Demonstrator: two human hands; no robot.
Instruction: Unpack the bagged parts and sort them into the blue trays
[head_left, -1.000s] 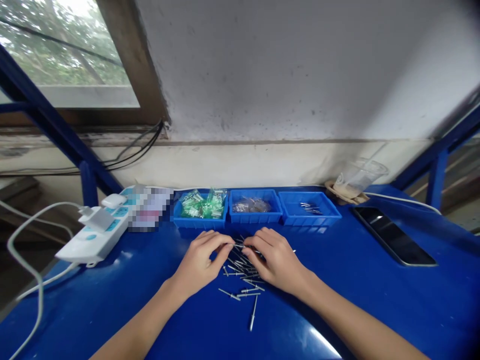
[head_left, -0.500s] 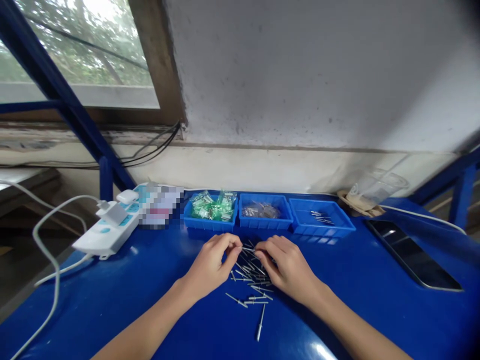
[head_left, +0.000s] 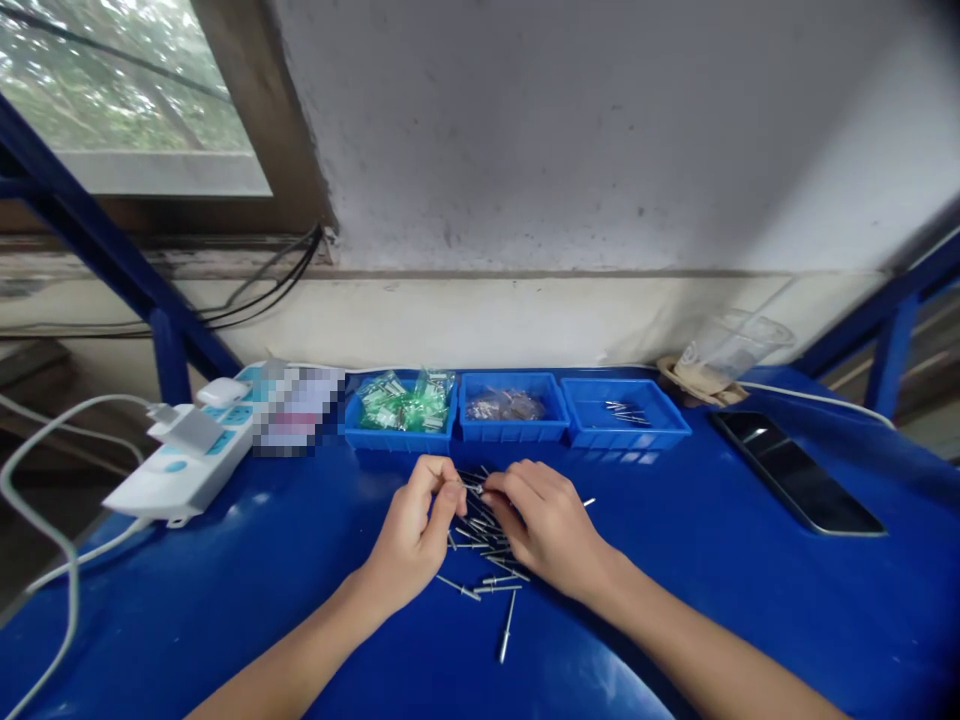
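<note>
At left of the blue table (head_left: pixel 337 640), a power strip (head_left: pixel 180 470). Centre: left hand (head_left: pixel 416 525) pinched on a metal rivet (head_left: pixel 472 488) above the loose pile (head_left: pixel 480 535); right hand (head_left: pixel 551 520), fingertips nearly closed at its other end. Right: phone (head_left: pixel 795 470).

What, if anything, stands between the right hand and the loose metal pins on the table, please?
Nothing visible does: the right hand is right beside the loose metal pins, and the blue trays sit beyond them.
</note>
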